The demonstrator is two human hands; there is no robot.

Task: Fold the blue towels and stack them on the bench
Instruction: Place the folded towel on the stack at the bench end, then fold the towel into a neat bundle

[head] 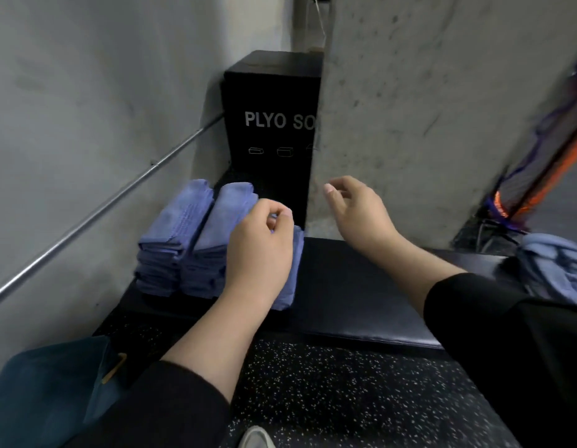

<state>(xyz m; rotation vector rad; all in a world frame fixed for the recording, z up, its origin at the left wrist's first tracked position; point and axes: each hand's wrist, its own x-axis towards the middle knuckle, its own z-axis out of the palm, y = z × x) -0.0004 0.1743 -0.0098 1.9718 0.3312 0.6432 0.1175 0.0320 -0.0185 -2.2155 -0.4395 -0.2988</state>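
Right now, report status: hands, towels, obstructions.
Left hand over folded stacks, fingers curled, grip unclear. Right hand open, empty. Unfolded pile waiting on bench, right end. Nothing blocking.

The black box [271,124] reads "PLYO SO" in white — the rest hidden.

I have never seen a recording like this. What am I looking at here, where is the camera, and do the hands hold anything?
There is no machine here. A person wears one camera on the head, and it looks forward and down at their own two bare hands. The left hand is loosely curled in front of the folded towels, which stand in stacks on the black bench. Whether it touches them I cannot tell. The right hand is open in the air and holds nothing. At the right edge lies a pile of unfolded towels. Behind stand a black box and grey walls.
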